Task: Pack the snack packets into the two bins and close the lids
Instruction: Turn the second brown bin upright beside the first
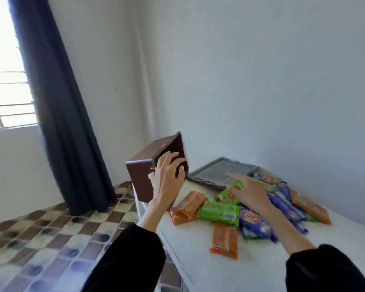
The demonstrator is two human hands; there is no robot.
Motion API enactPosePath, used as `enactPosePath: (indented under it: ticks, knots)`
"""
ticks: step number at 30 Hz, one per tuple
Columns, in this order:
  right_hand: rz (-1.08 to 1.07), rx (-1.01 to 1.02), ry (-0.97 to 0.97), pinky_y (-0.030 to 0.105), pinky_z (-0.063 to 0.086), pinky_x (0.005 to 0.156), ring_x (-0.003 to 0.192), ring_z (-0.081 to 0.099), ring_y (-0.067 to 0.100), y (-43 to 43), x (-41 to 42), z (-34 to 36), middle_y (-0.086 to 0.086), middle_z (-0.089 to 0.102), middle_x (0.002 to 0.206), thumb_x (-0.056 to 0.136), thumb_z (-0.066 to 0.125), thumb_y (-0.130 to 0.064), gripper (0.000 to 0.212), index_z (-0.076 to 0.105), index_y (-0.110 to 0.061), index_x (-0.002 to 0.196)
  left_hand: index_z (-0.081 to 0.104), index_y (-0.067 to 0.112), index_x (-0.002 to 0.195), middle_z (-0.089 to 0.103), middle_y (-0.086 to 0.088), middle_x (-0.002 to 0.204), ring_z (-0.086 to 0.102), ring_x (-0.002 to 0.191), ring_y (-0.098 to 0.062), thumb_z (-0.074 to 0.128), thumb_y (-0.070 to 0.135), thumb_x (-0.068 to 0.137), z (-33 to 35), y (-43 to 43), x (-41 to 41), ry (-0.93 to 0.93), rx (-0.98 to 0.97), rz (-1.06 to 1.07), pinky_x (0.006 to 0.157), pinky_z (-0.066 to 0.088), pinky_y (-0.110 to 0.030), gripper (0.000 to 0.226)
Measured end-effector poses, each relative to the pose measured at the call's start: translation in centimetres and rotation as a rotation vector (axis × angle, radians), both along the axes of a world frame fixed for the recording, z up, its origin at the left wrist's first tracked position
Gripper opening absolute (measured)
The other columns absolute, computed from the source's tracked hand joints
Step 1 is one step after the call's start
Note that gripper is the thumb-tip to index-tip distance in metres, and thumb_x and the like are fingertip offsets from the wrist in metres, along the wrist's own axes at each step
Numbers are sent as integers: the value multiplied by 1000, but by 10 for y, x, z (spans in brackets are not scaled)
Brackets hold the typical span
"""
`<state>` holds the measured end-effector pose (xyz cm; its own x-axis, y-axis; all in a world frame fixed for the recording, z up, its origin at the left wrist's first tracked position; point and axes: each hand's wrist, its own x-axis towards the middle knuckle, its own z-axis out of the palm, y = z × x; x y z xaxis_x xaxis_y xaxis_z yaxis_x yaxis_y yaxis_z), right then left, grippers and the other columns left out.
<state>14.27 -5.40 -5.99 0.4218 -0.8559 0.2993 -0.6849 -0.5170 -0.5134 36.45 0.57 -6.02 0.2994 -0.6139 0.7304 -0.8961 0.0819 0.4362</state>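
**Item 1. Brown bin [143,165].** It was tipped on its side and lifted off the table [209,270] at the far left corner. Its mouth faced toward 3 o'clock, and no packets showed inside. Only this one bin was in view.

**Item 2. Left hand [169,175].** Its fingers were curled over the bin's rim, gripping it and bearing its weight.

**Item 3. Right hand [249,190].** The fingers were straight and spread, palm down over the heap, and it held nothing. Whether it touched the packets could not be told.

**Item 4. Snack packets [268,209].** They lay in a loose heap on the table, none of them packed.
- The green packet [218,211] lay with its long axis from 9 to 3 o'clock.
- The orange packet [224,241] was nearest the viewer, with its long axis from 12 to 6.
- The blue packet [253,224] ran slantwise from 10 to 4.

**Item 5. Grey lid [215,171].** It lay flat at 12 o'clock of the heap, just beside the bin's mouth.

**Governing relation.** The heap lay at about 4 o'clock from the bin's mouth and directly beneath the right hand. The right hand was plainly the nearer one for picking. The bin probably needed standing upright before loading.

**Markings.** There were red oval logos on the blue and orange wrappers. The lettering was blurred and could not be read.
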Motion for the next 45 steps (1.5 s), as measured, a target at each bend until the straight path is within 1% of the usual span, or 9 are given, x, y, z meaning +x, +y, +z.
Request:
enactPosePath:
  ticks: [3,6,8,12,20,25,32,41,45]
  knots:
    - [92,59,10,31,33,107,135,39,19,-18,68,7,1,43,145,93,50,-35,46,43,-28,138,66,20,111,59,3,123,43,120,-15,55,18,89,11,6,62,9,-80,28,97,37,-24,25]
    - [158,65,-70,32,29,109,135,38,19,-33,124,17,4,43,146,95,44,-39,47,43,-23,139,63,23,117,57,1,126,43,121,-18,45,30,93,15,1,106,5,-80,73,98,42,-33,30]
    - [189,73,-90,32,29,110,136,37,18,-41,158,24,3,41,147,96,39,-43,49,39,-23,141,58,26,124,48,-3,137,38,129,-23,41,36,96,19,-6,129,92,71,127,105,37,-40,34]
    - [216,137,-52,35,29,108,139,32,22,-49,208,42,1,35,150,97,29,-49,53,26,-30,146,49,31,133,30,-10,148,33,135,-28,37,47,95,23,-20,152,286,460,110,110,29,-38,43]
    - [216,271,-238,32,27,110,136,36,21,-46,234,35,4,45,144,96,39,-35,44,42,-23,139,57,27,126,56,-9,127,50,120,-24,46,38,93,22,-26,145,358,464,73,99,42,-34,37]
    - [178,234,-270,27,34,97,126,45,22,-34,230,47,4,54,133,95,40,-31,36,53,-20,127,63,18,120,63,-7,124,54,117,-21,51,30,91,33,-20,134,392,352,75,98,44,-33,34]
    - [162,98,-345,21,36,65,88,53,15,-11,207,83,0,63,97,95,37,-33,33,63,-18,108,69,17,109,65,-7,117,55,113,-23,52,26,90,72,-7,120,294,202,55,92,41,-29,28]
    - [45,-194,-372,32,43,78,82,59,16,55,99,128,2,69,98,94,41,-30,30,65,-12,95,67,21,115,60,-3,124,56,112,-20,53,30,90,105,19,26,251,58,-142,98,41,-30,30]
    - [-37,-239,-351,26,40,66,67,53,12,92,31,127,2,69,97,93,43,-29,28,65,-11,93,68,22,112,62,-3,122,55,113,-20,53,28,89,99,40,-40,277,53,-249,99,42,-32,28]
